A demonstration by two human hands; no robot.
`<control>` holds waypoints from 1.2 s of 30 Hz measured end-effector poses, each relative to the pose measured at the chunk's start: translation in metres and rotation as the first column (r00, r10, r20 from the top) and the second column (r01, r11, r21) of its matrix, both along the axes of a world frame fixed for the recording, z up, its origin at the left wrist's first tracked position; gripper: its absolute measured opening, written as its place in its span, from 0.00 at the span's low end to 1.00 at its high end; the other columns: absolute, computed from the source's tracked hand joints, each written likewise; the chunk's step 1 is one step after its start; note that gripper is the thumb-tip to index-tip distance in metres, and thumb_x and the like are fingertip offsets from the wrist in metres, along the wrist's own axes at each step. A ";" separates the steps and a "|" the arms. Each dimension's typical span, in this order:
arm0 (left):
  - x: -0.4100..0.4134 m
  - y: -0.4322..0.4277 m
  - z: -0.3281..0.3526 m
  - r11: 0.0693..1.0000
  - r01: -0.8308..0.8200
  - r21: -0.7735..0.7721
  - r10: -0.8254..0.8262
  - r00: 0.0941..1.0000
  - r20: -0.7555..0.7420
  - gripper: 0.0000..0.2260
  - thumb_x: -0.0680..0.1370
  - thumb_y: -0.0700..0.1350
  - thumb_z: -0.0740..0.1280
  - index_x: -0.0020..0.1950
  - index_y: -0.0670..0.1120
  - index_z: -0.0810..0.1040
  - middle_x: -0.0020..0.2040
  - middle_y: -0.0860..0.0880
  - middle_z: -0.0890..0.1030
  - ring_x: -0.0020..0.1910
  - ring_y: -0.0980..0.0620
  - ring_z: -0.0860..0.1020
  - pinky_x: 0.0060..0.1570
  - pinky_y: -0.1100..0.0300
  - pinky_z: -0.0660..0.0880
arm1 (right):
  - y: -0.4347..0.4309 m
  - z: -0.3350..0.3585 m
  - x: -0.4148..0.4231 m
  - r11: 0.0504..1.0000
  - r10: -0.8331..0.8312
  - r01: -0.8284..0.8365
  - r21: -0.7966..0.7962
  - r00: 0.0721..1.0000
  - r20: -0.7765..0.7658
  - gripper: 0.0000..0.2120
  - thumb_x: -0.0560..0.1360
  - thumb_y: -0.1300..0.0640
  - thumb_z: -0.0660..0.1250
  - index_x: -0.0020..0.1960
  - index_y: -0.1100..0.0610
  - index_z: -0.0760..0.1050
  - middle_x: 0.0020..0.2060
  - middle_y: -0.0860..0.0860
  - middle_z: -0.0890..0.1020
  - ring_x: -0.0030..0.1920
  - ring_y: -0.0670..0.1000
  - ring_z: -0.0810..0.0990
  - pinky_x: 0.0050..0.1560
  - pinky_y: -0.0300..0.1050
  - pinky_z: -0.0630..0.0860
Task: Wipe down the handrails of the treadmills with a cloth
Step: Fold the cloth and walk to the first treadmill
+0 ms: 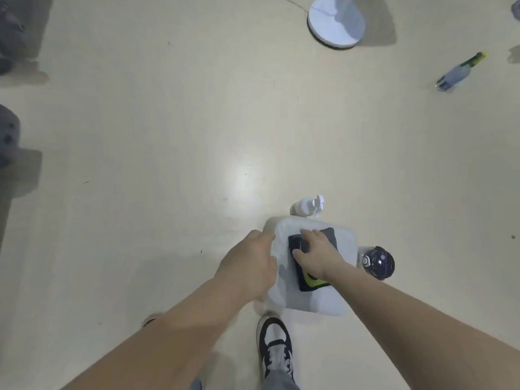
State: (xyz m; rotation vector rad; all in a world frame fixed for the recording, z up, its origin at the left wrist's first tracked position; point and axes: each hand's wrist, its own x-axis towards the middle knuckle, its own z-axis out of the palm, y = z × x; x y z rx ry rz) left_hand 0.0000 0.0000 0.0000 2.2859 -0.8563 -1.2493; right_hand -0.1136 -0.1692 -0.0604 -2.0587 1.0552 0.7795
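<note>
Head view: on the pale floor lies a white cloth with a folded dark cloth, yellow-green patch showing, on top. The left hand grips the white cloth's left edge, fingers curled. The right hand rests on the dark cloth with bent, spread fingers; I cannot tell whether it pinches or only presses. A white spray bottle lies just beyond, a dark bottle just beside on the right, a shoe below
</note>
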 end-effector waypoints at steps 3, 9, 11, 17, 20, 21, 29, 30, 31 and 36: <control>-0.013 -0.008 -0.033 1.000 0.021 0.010 -0.020 0.999 -0.036 0.23 0.83 0.48 0.59 0.79 0.54 0.64 0.72 0.54 0.69 0.63 0.49 0.75 0.63 0.51 0.74 | -0.008 -0.037 -0.001 0.989 0.133 -0.138 -0.050 0.988 -0.079 0.37 0.81 0.57 0.62 0.84 0.48 0.48 0.83 0.48 0.47 0.73 0.56 0.70 0.62 0.50 0.76; -0.022 -0.006 -0.071 0.998 0.025 0.060 -0.022 0.999 -0.045 0.23 0.83 0.50 0.59 0.80 0.56 0.63 0.72 0.54 0.69 0.63 0.50 0.75 0.63 0.51 0.74 | -0.020 -0.085 -0.010 0.913 0.297 -0.335 -0.234 0.937 -0.182 0.23 0.74 0.65 0.63 0.68 0.55 0.69 0.61 0.51 0.70 0.54 0.56 0.76 0.43 0.53 0.81; -0.024 -0.005 -0.068 0.999 0.001 0.050 0.002 0.999 -0.053 0.23 0.83 0.50 0.59 0.79 0.56 0.64 0.72 0.55 0.70 0.64 0.50 0.75 0.64 0.52 0.74 | -0.021 -0.083 -0.011 0.905 0.279 -0.316 -0.285 0.946 -0.164 0.12 0.75 0.62 0.62 0.58 0.54 0.72 0.52 0.49 0.72 0.54 0.54 0.74 0.40 0.50 0.77; -0.017 -0.002 0.011 0.993 -0.110 -0.046 0.110 0.994 -0.014 0.18 0.83 0.47 0.62 0.73 0.54 0.71 0.67 0.54 0.73 0.62 0.50 0.77 0.62 0.51 0.75 | -0.010 -0.001 0.016 0.960 -0.276 0.267 0.082 0.952 0.135 0.07 0.76 0.55 0.71 0.49 0.55 0.74 0.43 0.52 0.81 0.45 0.55 0.80 0.41 0.50 0.76; -0.007 0.000 0.088 0.966 -0.209 -0.155 0.215 0.976 0.023 0.18 0.82 0.44 0.64 0.72 0.52 0.72 0.65 0.55 0.74 0.61 0.53 0.76 0.61 0.55 0.74 | 0.007 0.099 0.056 0.798 -0.558 0.439 0.414 0.798 0.229 0.10 0.78 0.56 0.71 0.58 0.58 0.76 0.49 0.55 0.84 0.44 0.53 0.80 0.38 0.45 0.73; -0.003 0.002 0.117 0.955 -0.223 -0.196 0.235 0.971 0.044 0.19 0.82 0.45 0.64 0.73 0.52 0.72 0.66 0.55 0.73 0.61 0.54 0.76 0.61 0.55 0.74 | 0.013 0.137 0.070 0.757 -0.600 0.441 0.482 0.762 0.244 0.11 0.79 0.56 0.71 0.59 0.58 0.76 0.50 0.55 0.85 0.43 0.53 0.81 0.39 0.46 0.74; 0.007 0.068 0.388 0.751 -0.444 -0.489 0.573 0.807 0.147 0.20 0.81 0.49 0.67 0.72 0.58 0.72 0.67 0.64 0.71 0.65 0.62 0.74 0.62 0.54 0.76 | 0.085 0.460 0.115 0.675 -0.551 0.109 0.729 0.732 0.401 0.13 0.79 0.55 0.62 0.57 0.59 0.81 0.51 0.55 0.87 0.50 0.59 0.87 0.48 0.52 0.77; 0.000 0.082 0.423 0.694 -0.485 -0.532 0.636 0.760 0.136 0.19 0.80 0.49 0.69 0.71 0.57 0.73 0.65 0.64 0.72 0.64 0.63 0.75 0.61 0.55 0.76 | 0.099 0.494 0.114 0.669 -0.530 0.070 0.740 0.742 0.410 0.14 0.79 0.54 0.62 0.59 0.59 0.81 0.52 0.56 0.87 0.53 0.60 0.86 0.50 0.53 0.77; -0.010 0.096 0.455 0.630 -0.526 -0.572 0.699 0.705 0.121 0.19 0.79 0.48 0.71 0.69 0.56 0.75 0.63 0.64 0.72 0.62 0.63 0.76 0.60 0.56 0.76 | 0.114 0.526 0.111 0.664 -0.506 0.035 0.747 0.757 0.414 0.15 0.79 0.53 0.63 0.60 0.59 0.81 0.53 0.57 0.87 0.55 0.62 0.86 0.51 0.54 0.76; -0.074 0.177 0.565 0.347 -0.655 -0.671 0.916 0.391 0.092 0.20 0.68 0.51 0.79 0.56 0.60 0.75 0.55 0.61 0.73 0.53 0.56 0.79 0.51 0.63 0.76 | 0.214 0.641 0.079 0.710 -0.253 -0.213 0.671 0.813 0.525 0.13 0.78 0.47 0.68 0.48 0.58 0.79 0.42 0.53 0.82 0.42 0.54 0.79 0.41 0.50 0.68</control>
